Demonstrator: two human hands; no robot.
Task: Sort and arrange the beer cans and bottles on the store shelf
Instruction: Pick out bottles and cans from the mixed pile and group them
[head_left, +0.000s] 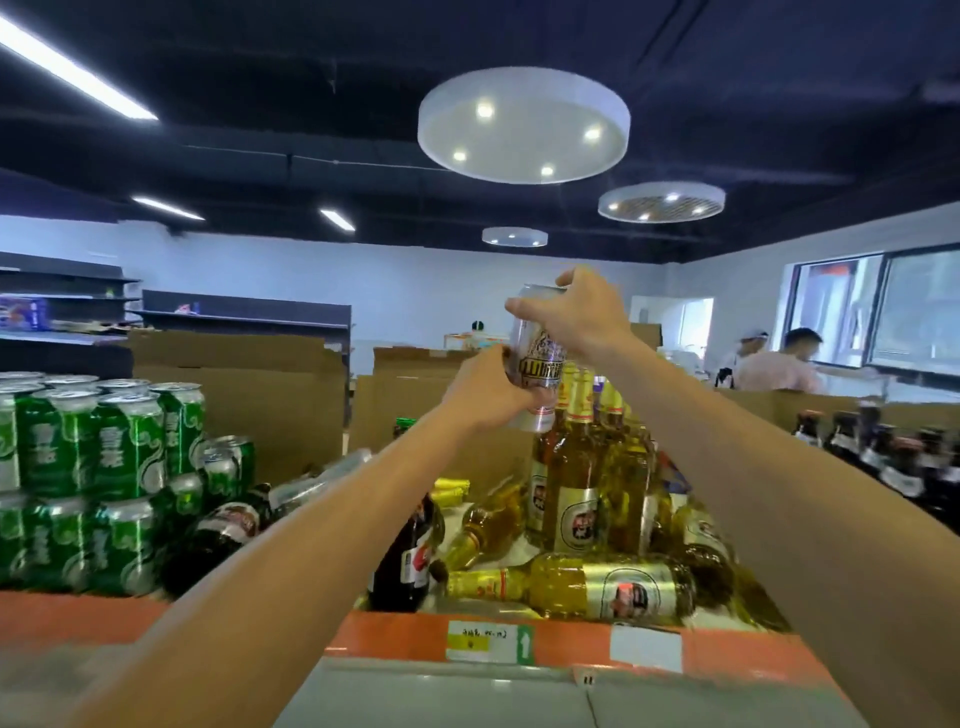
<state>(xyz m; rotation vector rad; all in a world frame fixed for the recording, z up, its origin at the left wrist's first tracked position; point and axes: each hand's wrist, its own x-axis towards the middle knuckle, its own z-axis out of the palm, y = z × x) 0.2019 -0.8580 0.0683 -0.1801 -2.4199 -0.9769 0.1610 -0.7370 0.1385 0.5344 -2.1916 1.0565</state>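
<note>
I hold a silver beer can (537, 358) up in the air above the shelf with both hands. My left hand (485, 392) grips its lower part from the left. My right hand (576, 312) clasps its top from the right. Below it stand upright yellow glass bottles (576, 483) with gold caps, and one yellow bottle (576, 584) lies on its side at the front. A dark bottle (410, 561) leans just left of them. Green cans (104, 452) are stacked in two layers at the left.
The shelf's orange front edge (727, 654) carries price labels. Dark brown bottles (883, 447) stand in a row at the far right. Cardboard dividers (249, 384) rise behind the goods. Two people (779, 364) stand by a window at the back right.
</note>
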